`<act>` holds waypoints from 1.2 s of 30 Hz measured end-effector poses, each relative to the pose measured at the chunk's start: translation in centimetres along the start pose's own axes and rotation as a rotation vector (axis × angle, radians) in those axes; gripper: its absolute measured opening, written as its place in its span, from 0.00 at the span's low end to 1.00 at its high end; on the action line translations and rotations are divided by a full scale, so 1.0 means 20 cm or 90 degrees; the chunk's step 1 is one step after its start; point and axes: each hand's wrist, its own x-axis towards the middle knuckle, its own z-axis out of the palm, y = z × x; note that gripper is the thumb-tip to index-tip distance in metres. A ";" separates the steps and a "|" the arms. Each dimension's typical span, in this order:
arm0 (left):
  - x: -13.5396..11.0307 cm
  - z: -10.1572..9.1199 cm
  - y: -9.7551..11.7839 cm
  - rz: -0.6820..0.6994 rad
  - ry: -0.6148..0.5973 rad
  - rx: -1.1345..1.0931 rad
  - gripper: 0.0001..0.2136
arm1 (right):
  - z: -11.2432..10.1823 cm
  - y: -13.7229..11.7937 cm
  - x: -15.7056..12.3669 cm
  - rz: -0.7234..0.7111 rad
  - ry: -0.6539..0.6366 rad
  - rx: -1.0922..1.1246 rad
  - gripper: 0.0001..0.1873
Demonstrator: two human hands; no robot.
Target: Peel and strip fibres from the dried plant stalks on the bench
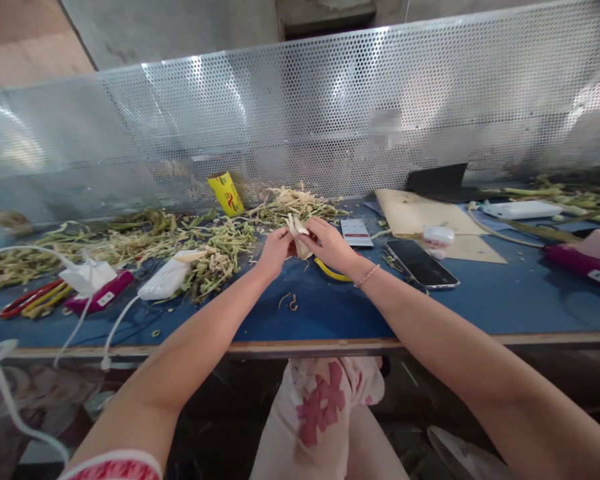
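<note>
Above the middle of the blue tabletop [260,320], my left hand [276,250] and my right hand [329,241] meet, fingers closed, around a pale, dry, husk-like strip [303,249]. The strip's split ends stick up between the fingertips; its exact kind I cannot make out. Just behind the hands lies a heap of dry plant scraps [295,203]. A tool with a yellow handle [330,271] lies partly hidden under my right hand. Small curled scraps [293,303] rest in front of the hands.
Left are more greenish scraps [220,250], a yellow packet [226,193], a white power bank [166,277] with cable and red-and-yellow-handled tools [45,297]. Right are a phone [423,263], a card-like device [357,233] and cardboard [425,213]. A perforated metal screen [320,107] stands behind.
</note>
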 end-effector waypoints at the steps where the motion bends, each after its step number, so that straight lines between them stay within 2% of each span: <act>1: 0.00 0.00 0.00 -0.001 0.006 -0.005 0.08 | 0.00 0.00 0.00 0.034 0.005 0.010 0.05; 5: 0.00 0.00 0.01 0.002 0.013 -0.015 0.09 | 0.03 0.05 0.01 0.164 0.004 0.057 0.06; 10: 0.00 -0.01 0.01 0.061 -0.033 0.031 0.11 | 0.06 0.09 0.01 0.218 0.013 0.170 0.09; 14: 0.01 -0.01 -0.01 0.073 -0.022 0.075 0.11 | 0.06 0.09 0.01 0.199 0.006 0.180 0.08; 17: 0.02 -0.02 -0.02 0.083 -0.017 0.104 0.11 | 0.04 0.07 0.00 0.172 0.009 0.109 0.06; 21: 0.02 -0.02 -0.03 0.102 -0.023 0.124 0.11 | 0.02 0.03 0.00 0.073 0.009 -0.028 0.04; 25: 0.02 -0.02 -0.04 0.103 -0.011 0.122 0.12 | 0.01 0.02 -0.01 0.006 0.003 -0.073 0.05; 28: 0.01 -0.02 -0.03 0.074 -0.020 0.083 0.11 | 0.01 0.03 -0.01 -0.008 0.010 -0.071 0.05; 32: -0.01 0.00 0.00 0.024 -0.068 -0.019 0.11 | 0.01 0.04 -0.01 0.011 0.016 -0.054 0.05; 36: -0.03 0.02 0.02 -0.014 -0.058 -0.055 0.09 | 0.03 0.05 -0.01 0.002 -0.009 -0.054 0.05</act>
